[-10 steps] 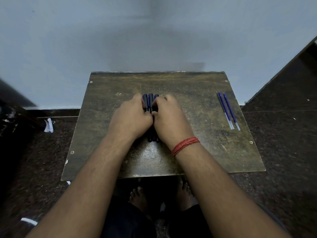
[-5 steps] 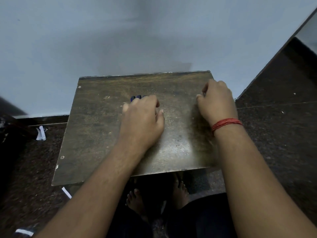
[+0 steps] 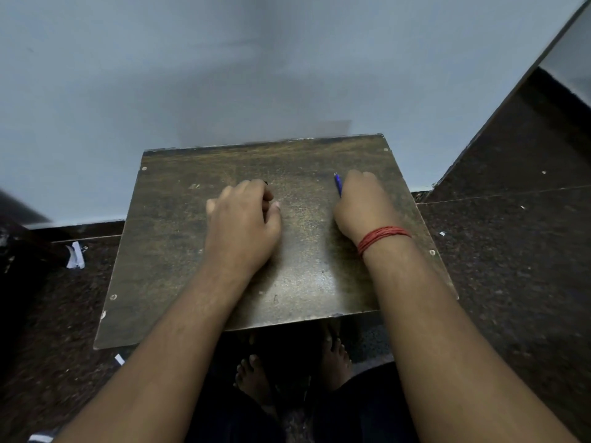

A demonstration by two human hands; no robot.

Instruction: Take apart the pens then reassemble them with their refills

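Two hands rest apart on a worn wooden desk point(image 3: 179, 251).
The left hand point(image 3: 243, 225) lies curled mid-desk, its grip covering something dark, barely visible. The right hand point(image 3: 364, 203), thread band point(image 3: 382, 236) at wrist, pinches a blue refill point(image 3: 338, 184) far right.

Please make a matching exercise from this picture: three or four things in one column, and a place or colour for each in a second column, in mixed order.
Things:
1. left hand
2. right hand
3. thread wristband
4. paper scrap

Descriptions:
A. red
B. on the floor, left of the table
C. curled near the table's middle
D. blue refill tip showing beside it

Pairs: 1-C, 2-D, 3-A, 4-B
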